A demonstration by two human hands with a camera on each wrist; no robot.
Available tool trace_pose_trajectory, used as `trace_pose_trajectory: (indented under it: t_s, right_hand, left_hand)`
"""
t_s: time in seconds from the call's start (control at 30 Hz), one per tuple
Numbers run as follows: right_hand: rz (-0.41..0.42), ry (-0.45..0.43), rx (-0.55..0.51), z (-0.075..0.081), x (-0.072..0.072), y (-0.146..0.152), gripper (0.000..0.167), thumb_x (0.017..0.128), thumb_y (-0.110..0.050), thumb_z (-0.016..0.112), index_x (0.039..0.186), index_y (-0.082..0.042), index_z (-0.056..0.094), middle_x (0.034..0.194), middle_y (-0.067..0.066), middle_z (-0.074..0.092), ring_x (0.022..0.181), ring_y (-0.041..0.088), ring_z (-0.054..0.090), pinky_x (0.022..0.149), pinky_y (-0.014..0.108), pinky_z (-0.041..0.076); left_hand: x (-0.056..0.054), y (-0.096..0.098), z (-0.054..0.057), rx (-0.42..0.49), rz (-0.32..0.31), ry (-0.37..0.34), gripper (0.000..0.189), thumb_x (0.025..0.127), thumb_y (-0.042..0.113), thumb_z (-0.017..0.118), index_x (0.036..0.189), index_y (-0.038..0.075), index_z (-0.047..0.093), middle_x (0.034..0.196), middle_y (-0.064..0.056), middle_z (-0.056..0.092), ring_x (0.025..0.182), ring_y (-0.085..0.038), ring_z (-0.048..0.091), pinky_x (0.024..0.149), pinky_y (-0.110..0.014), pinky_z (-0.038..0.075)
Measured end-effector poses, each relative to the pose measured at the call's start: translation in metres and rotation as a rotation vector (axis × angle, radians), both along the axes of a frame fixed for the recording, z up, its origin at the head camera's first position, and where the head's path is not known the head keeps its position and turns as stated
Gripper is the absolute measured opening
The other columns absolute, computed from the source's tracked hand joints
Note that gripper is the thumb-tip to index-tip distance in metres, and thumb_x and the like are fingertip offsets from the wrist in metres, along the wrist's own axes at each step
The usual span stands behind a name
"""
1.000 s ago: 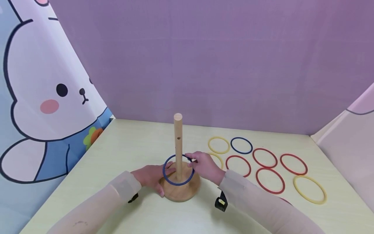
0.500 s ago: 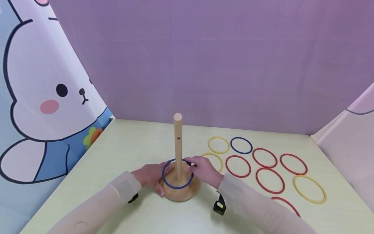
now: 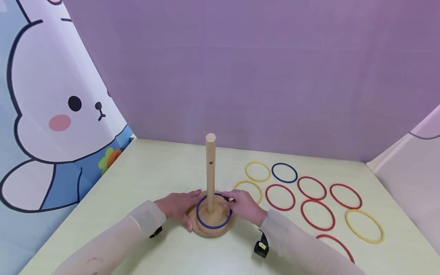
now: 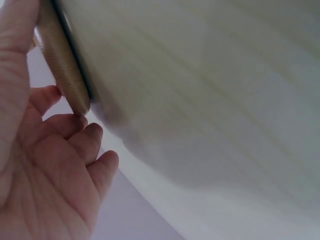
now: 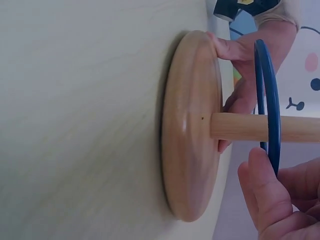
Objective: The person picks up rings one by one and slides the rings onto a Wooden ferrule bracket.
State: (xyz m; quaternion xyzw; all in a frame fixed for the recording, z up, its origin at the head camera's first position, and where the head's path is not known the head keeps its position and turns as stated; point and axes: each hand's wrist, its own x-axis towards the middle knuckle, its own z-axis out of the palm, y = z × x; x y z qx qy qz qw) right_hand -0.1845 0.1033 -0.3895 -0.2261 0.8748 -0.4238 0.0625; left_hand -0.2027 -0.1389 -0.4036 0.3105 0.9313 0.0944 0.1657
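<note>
My right hand (image 3: 245, 206) pinches a blue ring (image 3: 214, 228) at its right side. That ring encircles a wooden peg (image 3: 211, 172) standing upright on a round wooden base (image 3: 209, 234). From the right wrist, the same blue ring (image 5: 273, 100) appears apart from the base (image 5: 192, 125), part-way along the peg (image 5: 237, 127). My left hand (image 3: 177, 206) grips the base's left edge, thumb on the near side and fingers toward the far side. In the left wrist view, curled fingertips of the left hand (image 4: 55, 160) touch the base's rim (image 4: 65, 70).
Several red rings (image 3: 280, 210) and yellow rings (image 3: 346, 219) lie flat on the right half of the table (image 3: 165, 164), with another blue ring (image 3: 272, 170) among them. The right sleeve (image 3: 292, 238) partly covers the nearest red ring (image 3: 338, 242). A purple backdrop (image 3: 223, 76) stands behind.
My right hand has lowered the blue ring along the peg toward the base. The left hand has stayed on the base. The head view has shifted slightly.
</note>
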Motion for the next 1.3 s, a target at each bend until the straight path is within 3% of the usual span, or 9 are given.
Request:
trace_pose_trajectory:
  t_s: [0.2,0.53,0.9,1.13,1.3]
  right_hand:
    - [0.035,0.008,-0.013,-0.007,-0.002,0.004,0.034,0.083,0.009,0.065,0.117,0.012,0.062,0.103,0.024,0.065,0.086,0.026,0.062,0.063,0.020,0.051]
    - [0.055,-0.012,-0.021,-0.010,-0.002,0.005,0.034,0.084,0.009,0.064,0.117,0.014,0.060,0.109,0.027,0.063,0.089,0.026,0.062,0.064,0.019,0.051]
    - [-0.009,-0.043,-0.037,-0.015,0.001,0.007,0.035,0.082,0.009,0.067,0.116,0.012,0.063,0.113,0.027,0.063,0.090,0.024,0.062,0.063,0.019,0.050]
    - [-0.017,-0.088,-0.066,-0.018,0.000,0.006,0.036,0.082,0.013,0.064,0.118,0.012,0.061,0.109,0.027,0.063,0.075,0.017,0.062,0.054,0.021,0.051]
    - [0.003,-0.072,-0.033,-0.018,-0.005,0.007,0.035,0.081,0.013,0.063,0.116,0.012,0.063,0.109,0.026,0.065,0.073,0.015,0.063,0.054,0.021,0.051]
  left_hand:
    - [-0.001,0.001,0.001,-0.008,-0.001,0.002,0.109,0.061,0.042,0.088,0.151,0.015,0.031,0.154,-0.014,0.029,0.127,-0.037,0.046,0.100,-0.050,0.041]
    - [-0.001,0.002,0.002,-0.013,-0.016,0.011,0.107,0.061,0.043,0.087,0.149,0.014,0.034,0.153,-0.016,0.031,0.126,-0.037,0.047,0.098,-0.050,0.043]
    - [0.001,0.002,0.005,-0.022,-0.008,0.009,0.106,0.062,0.042,0.087,0.149,0.011,0.035,0.153,-0.016,0.031,0.128,-0.036,0.045,0.099,-0.050,0.043]
    - [0.001,0.003,0.004,-0.017,-0.013,0.005,0.107,0.062,0.041,0.088,0.149,0.011,0.034,0.154,-0.013,0.029,0.130,-0.035,0.044,0.099,-0.049,0.042]
    - [0.001,0.002,0.005,-0.016,-0.026,0.009,0.106,0.062,0.041,0.087,0.149,0.010,0.034,0.155,-0.011,0.028,0.131,-0.034,0.042,0.100,-0.049,0.042]
